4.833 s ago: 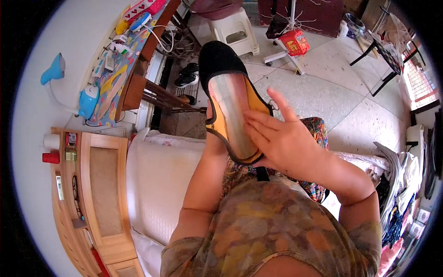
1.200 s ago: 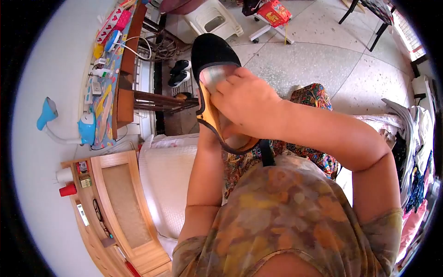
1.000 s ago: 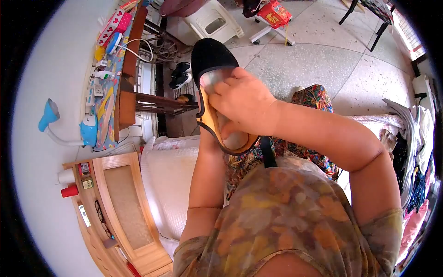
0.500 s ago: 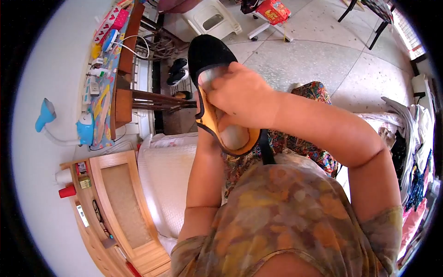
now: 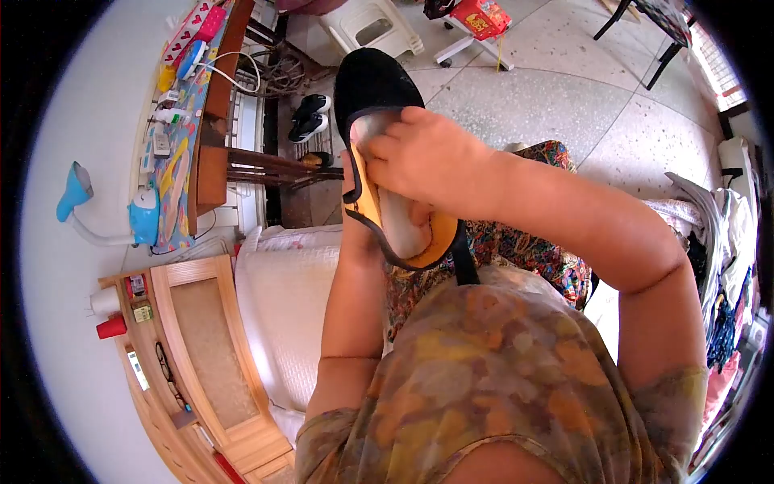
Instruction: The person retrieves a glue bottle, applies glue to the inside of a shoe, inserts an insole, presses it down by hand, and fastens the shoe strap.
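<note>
A black cloth shoe (image 5: 375, 81) with yellow-orange lining is held up before my chest, toe pointing away and opening towards me. Inside it lies a pale insole (image 5: 397, 230), its front part covered by fingers. My left hand (image 5: 348, 168) supports the shoe from below and along its left side; most of its fingers are hidden behind the shoe. My right hand (image 5: 427, 157) reaches in over the right rim, fingers curled and closed against the insole near the toe end. Its thumb is low in the shoe, towards the heel.
Left are a narrow desk (image 5: 214, 169) with a blue lamp (image 5: 76, 194), a wooden cabinet (image 5: 214, 347) and a white-covered bed (image 5: 290, 323). Ahead on the floor are a white plastic stool (image 5: 371, 28) and dark shoes (image 5: 310, 117). Clothes (image 5: 726, 266) hang at right.
The shoe has shifted slightly up and to the right. My right thumb has moved right, towards the shoe's edge, and more of the insole's heel half now shows.
</note>
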`<state>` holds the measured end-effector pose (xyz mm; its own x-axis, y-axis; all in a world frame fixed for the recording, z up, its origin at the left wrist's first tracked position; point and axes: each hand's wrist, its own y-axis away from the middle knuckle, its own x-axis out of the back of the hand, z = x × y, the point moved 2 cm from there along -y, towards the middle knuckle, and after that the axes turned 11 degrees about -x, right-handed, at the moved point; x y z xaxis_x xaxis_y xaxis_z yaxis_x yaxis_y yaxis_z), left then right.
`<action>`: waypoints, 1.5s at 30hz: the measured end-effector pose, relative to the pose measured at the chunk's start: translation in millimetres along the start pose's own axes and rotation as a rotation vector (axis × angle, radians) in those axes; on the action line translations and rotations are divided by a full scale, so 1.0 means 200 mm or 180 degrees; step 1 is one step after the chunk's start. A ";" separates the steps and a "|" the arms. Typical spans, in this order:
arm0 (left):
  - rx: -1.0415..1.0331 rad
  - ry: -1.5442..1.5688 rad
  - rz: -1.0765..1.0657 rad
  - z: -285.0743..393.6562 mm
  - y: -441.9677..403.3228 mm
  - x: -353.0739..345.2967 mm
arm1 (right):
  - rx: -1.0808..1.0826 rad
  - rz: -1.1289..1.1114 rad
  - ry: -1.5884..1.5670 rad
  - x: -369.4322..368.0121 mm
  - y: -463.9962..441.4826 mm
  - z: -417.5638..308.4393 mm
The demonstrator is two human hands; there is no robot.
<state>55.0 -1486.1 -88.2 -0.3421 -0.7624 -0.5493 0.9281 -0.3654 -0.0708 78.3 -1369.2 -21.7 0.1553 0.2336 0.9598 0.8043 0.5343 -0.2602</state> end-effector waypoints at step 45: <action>0.0262 -0.1061 0.1174 -0.15 0.06 0.09 | -0.0649 -0.0427 -0.0819 -0.13 0.03 0.11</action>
<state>64.6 -1487.9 -122.9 -0.0341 -0.9729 -0.2287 0.9860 -0.0701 0.1512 66.6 -1354.7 -50.0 -0.0882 0.3833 0.9194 0.9097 0.4071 -0.0824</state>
